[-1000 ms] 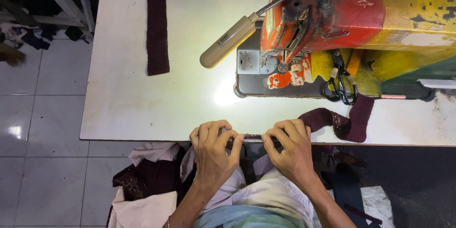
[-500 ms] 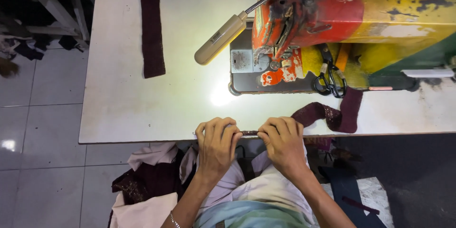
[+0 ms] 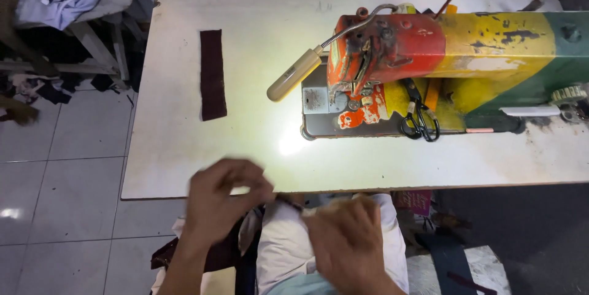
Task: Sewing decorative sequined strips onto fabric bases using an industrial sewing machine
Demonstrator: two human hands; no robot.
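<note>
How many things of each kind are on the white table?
Sewing machine: 1
Lamp: 1
Dark fabric strip: 1
Scissors: 1
Total: 4

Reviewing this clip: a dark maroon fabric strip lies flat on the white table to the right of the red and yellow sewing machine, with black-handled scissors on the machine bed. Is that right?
Not quite. In the head view the dark maroon fabric strip lies flat on the white table to the left of the red and yellow sewing machine, not the right. The black-handled scissors do rest on the machine bed.
</note>
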